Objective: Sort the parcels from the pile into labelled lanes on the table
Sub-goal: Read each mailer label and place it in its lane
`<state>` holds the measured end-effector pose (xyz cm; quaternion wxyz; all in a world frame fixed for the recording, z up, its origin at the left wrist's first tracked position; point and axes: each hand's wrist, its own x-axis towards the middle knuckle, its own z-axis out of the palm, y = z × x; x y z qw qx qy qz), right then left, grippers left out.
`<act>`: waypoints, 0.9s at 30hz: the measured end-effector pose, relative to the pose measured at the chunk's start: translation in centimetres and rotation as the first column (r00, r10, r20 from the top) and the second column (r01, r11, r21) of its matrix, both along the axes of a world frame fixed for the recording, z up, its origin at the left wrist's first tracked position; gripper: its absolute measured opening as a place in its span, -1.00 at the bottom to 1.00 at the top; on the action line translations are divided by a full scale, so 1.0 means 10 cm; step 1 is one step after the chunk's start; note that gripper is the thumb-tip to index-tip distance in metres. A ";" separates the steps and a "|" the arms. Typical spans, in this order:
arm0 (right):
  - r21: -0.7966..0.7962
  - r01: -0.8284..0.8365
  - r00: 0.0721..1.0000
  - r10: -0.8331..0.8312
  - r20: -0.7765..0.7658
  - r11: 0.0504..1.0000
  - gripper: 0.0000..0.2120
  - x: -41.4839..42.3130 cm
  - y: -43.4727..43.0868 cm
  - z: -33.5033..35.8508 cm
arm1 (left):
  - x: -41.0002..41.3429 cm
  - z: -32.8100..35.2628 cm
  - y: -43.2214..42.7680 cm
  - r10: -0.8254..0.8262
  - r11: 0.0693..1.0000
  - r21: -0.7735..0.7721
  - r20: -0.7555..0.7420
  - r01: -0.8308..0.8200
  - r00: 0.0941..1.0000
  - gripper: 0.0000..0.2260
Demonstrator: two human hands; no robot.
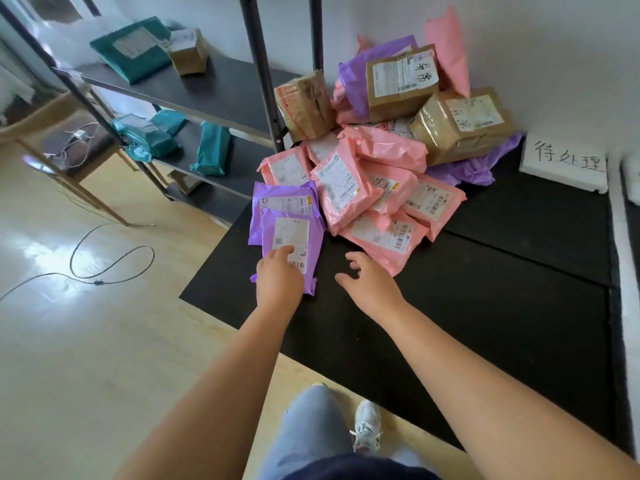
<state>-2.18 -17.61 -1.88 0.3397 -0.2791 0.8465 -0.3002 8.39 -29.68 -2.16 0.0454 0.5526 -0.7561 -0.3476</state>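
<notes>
The left hand (278, 277) lies flat on the nearest purple parcel (291, 233) at the near left of the table (450, 306), grip uncurled, probably to slide it clear of the pile (381, 150). The right hand (369, 280) hovers beside the pink parcels (377, 233), grip spread and empty, seemingly ready to help.

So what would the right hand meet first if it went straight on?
Likely the purple parcel that the left hand touches; the front pink parcel lies close beside that line, depth unclear.
</notes>
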 end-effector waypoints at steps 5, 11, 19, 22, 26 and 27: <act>0.107 -0.042 0.996 0.033 0.085 0.993 -0.41 0.21 -0.30 -0.18 | 0.23 -0.13 -0.33 0.049 0.996 0.071 -0.009 -0.048 0.999 -0.58; 0.198 0.057 0.988 -0.084 0.129 0.978 -0.36 0.32 -0.70 -0.32 | 0.29 -0.19 -0.68 -0.134 0.979 0.168 0.089 0.118 0.987 -0.59; 0.232 0.134 0.969 -0.176 0.172 0.963 -0.71 0.41 -0.92 -0.44 | 0.28 -0.30 -0.89 -0.111 0.962 0.247 -0.039 0.117 0.993 -0.66; 0.254 0.163 0.963 -0.210 0.170 0.953 -0.77 0.40 -0.91 -0.43 | 0.26 -0.28 -0.91 -0.101 0.956 0.275 -0.018 0.102 0.995 -0.85; 0.198 0.246 0.938 -0.284 0.197 0.949 -0.76 0.38 -0.82 -0.37 | 0.27 -0.20 -0.88 -0.062 0.938 0.336 -0.076 0.084 0.995 -0.97; 0.163 0.286 0.921 -0.318 0.227 0.944 -0.75 0.38 -0.79 -0.35 | 0.27 -0.16 -0.86 -0.044 0.931 0.358 -0.100 0.077 0.994 -0.97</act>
